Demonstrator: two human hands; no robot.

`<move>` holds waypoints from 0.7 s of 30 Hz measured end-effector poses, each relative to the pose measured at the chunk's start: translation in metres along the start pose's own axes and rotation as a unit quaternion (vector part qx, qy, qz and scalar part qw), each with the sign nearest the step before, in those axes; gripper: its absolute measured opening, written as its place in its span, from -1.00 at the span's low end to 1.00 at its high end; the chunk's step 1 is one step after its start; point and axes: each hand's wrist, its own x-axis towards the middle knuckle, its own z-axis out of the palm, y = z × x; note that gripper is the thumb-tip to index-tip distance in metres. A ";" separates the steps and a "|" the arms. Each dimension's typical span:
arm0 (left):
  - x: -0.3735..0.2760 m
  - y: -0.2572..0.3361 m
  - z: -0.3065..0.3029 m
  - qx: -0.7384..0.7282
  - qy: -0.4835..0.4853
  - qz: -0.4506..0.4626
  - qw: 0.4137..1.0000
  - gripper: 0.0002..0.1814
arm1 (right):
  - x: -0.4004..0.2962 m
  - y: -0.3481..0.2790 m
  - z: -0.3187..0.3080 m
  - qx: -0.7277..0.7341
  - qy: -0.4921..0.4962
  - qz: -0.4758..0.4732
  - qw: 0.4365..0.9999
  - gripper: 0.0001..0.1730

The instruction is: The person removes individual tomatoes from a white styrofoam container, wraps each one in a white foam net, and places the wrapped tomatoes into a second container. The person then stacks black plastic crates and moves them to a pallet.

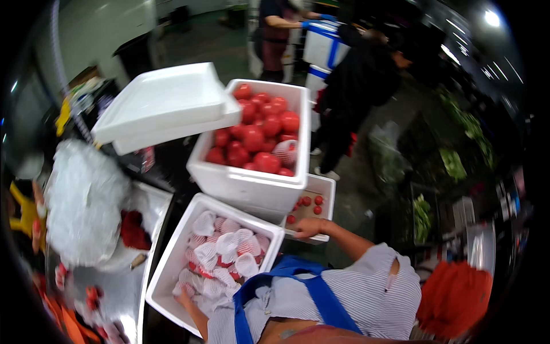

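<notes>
My left hand [185,298] is inside the lower white foam box [172,266], at its near left corner, touching a tomato in a white foam net; its fingers are partly hidden. Many net-sleeved tomatoes [227,249] lie in that box. My right hand [310,228] is over the near edge of a smaller foam box [329,193] with several tomatoes on its bottom; whether it holds anything cannot be seen. Ahead, a raised foam box [247,182] is full of bare red tomatoes [253,137], one of them in a net [285,152].
White foam lids [163,103] rest against the raised box's left side. A large bag of foam nets [84,206] sits on a metal table [124,296] at left. Two people stand beyond, by taped foam boxes [324,47]. Leafy greens [423,219] lie at right.
</notes>
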 end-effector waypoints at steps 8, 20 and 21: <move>-0.141 0.132 -0.039 -0.243 -0.372 -0.062 0.894 -0.50 | 0.071 -0.170 -0.006 0.166 0.211 -0.349 0.898 -0.48; -0.231 0.160 0.001 -0.331 -0.536 -0.193 0.752 -0.44 | 0.072 -0.216 0.054 0.319 0.171 -0.232 0.903 -0.49; -0.233 0.159 0.001 -0.334 -0.534 -0.193 0.752 -0.43 | 0.068 -0.215 0.053 0.324 0.201 -0.204 0.902 -0.51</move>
